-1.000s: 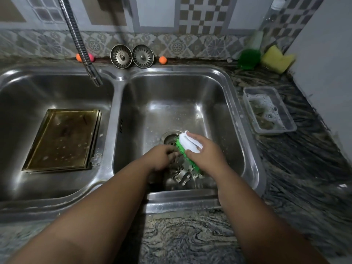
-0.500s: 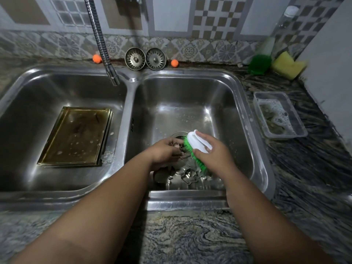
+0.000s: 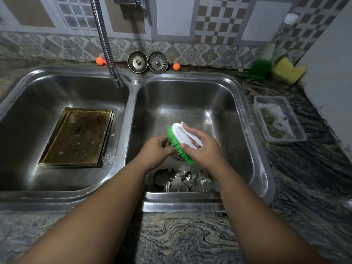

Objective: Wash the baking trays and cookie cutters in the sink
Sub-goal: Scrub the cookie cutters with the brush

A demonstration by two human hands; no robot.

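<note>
Left basin of the sink [image 3: 131,103]: baking tray [image 3: 76,136] lies flat on the floor, brownish and beaded with water. A flower-shaped cutter [image 3: 108,158] sits just beside its near right corner. The faucet hose [image 3: 104,42] hangs down near the divider, nozzle on the left-basin side.

Both bare forearms come in from the bottom edge and converge over the right basin. Left hand [image 3: 157,150]: back up, wrist straight, fingers curled in tight on a small cutter [image 3: 168,144]. It is mostly hidden and pressed against the bristles.

Scrub brush [image 3: 182,138]: white back, green bristles, tilted with the bristles facing the left hand. Right hand [image 3: 204,151]: fingers clamped over the white handle, thumb low by the bristles, wrist bent inward.

Under the hands, a heap of cookie cutters [image 3: 187,178] lies on the right basin's floor near the front wall.

Right of the sink, on the desk [image 3: 314,168]: clear plastic container [image 3: 297,130] with sudsy water. Farther back, a green scourer [image 3: 260,68] and a yellow sponge [image 3: 287,71].
</note>
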